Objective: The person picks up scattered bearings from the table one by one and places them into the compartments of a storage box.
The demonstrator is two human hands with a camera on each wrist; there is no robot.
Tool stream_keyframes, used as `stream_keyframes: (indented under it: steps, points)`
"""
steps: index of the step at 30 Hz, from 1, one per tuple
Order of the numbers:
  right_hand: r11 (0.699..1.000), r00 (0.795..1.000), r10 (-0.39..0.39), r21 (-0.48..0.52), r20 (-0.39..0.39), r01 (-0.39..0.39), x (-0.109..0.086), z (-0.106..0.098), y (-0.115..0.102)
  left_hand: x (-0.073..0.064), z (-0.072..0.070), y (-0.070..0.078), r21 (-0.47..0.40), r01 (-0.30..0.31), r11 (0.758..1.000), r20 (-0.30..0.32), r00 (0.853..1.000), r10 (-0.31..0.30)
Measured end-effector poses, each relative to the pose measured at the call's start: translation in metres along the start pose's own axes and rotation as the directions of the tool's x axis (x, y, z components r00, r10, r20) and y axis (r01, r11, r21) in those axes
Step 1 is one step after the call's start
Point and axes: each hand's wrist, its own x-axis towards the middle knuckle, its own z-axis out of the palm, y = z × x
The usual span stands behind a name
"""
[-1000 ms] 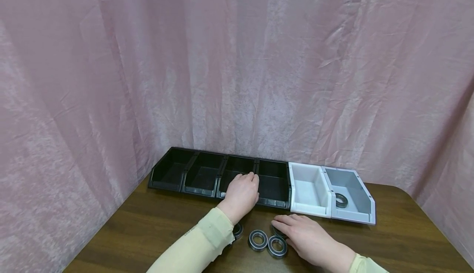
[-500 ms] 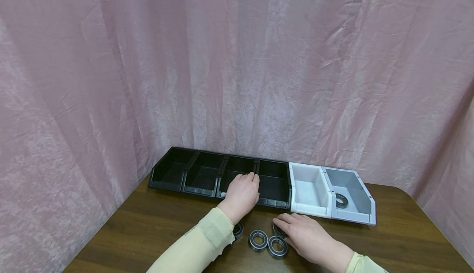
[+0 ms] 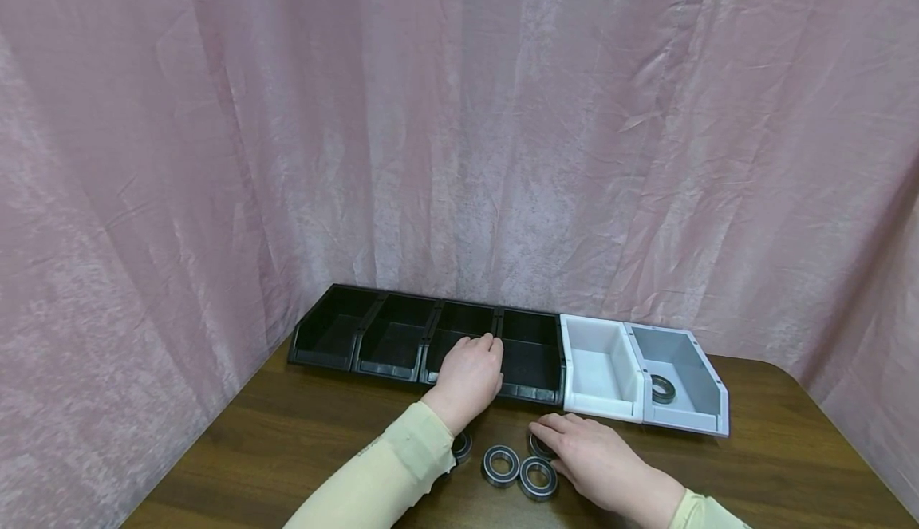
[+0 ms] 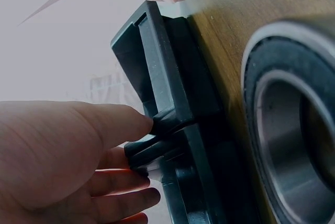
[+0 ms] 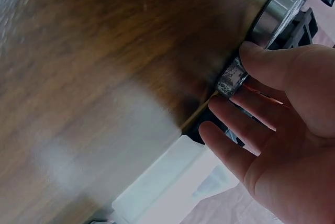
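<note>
My left hand (image 3: 467, 381) is at the divider between two black bins (image 3: 530, 365). In the left wrist view its thumb lies on one side of the adjoining bin walls (image 4: 170, 122) and the fingers on the other, pinching them. My right hand (image 3: 596, 461) is low over the table, holding a ball bearing (image 5: 233, 77) between thumb and fingers; the hand partly covers that bearing in the head view. Two more bearings, one at left (image 3: 489, 477) and one at right (image 3: 527, 491), lie flat beside it. Another bearing (image 3: 463, 447) is partly hidden by my left forearm.
Several black bins stand in a row at the back of the wooden table (image 3: 287, 449). A white bin (image 3: 605, 413) and a grey bin (image 3: 682, 419) continue the row to the right. One bearing (image 3: 662, 389) rests inside the grey bin. A pink curtain (image 3: 459, 154) hangs behind.
My right hand has shifted very slightly to the right, showing a bit more of its bearing. The left hand and the bins have stayed in place.
</note>
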Motion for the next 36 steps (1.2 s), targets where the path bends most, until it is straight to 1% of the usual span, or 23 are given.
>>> stream_keyframes:
  steps: [7,14,21,32,36]
  points:
    - [1.0,1.0,0.009,-0.009,0.0,-0.009,0.0,0.001,-0.001,0.0,0.0,0.0,0.011,-0.001,1.0,-0.002,1.0,0.001]
    - [1.0,1.0,0.014,-0.014,-0.02,-0.015,0.001,0.002,-0.001,0.001,0.001,0.0,0.009,-0.003,1.0,-0.009,1.0,0.003]
    - [0.999,0.999,0.036,-0.006,-0.021,-0.037,0.001,0.002,-0.001,0.0,0.002,0.0,0.015,-0.006,1.0,-0.013,1.0,0.006]
    - [0.996,0.996,0.084,-0.016,0.001,-0.084,0.001,-0.007,-0.004,0.0,0.001,0.0,0.004,-0.003,1.0,-0.021,1.0,0.003]
    - [0.995,0.995,0.098,-0.01,0.011,-0.097,0.0,-0.012,-0.004,0.0,0.001,0.0,0.001,0.0,1.0,-0.014,1.0,0.0]
